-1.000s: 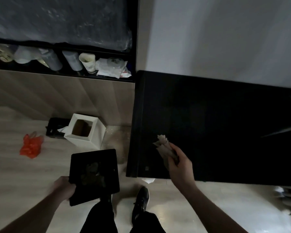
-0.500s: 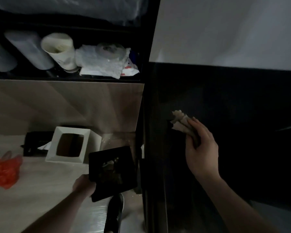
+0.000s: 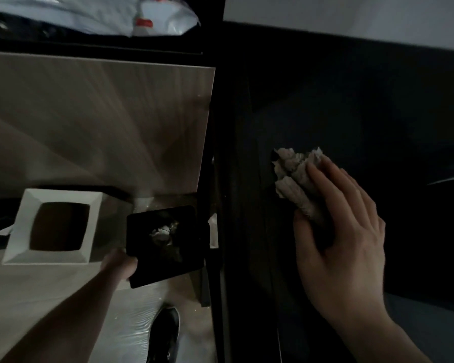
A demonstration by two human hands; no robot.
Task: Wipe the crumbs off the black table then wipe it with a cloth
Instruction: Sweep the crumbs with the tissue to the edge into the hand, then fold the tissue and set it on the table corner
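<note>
We see the right hand (image 3: 346, 239) gripping a crumpled wad of tissue (image 3: 298, 179) and pressing it against the black table (image 3: 351, 100) near its left edge. The left hand (image 3: 118, 265) holds a black tray (image 3: 168, 244), carrying pale crumbs, just beside and below that edge. A white bin (image 3: 55, 226) stands on the floor left of the tray, and a dark shoe (image 3: 164, 334) sits below it.

The right hand (image 3: 344, 231) reaches forward from the lower right, palm down, fingers fairly straight and spread, thumb tucked under; its grip presses a crumpled cloth (image 3: 296, 182) to the tabletop (image 3: 351, 106). The left arm stretches in from the lower left, held lower, and the left hand (image 3: 118, 265) grips the near corner of a black tray (image 3: 168, 244), fingers hidden beneath it.
</note>
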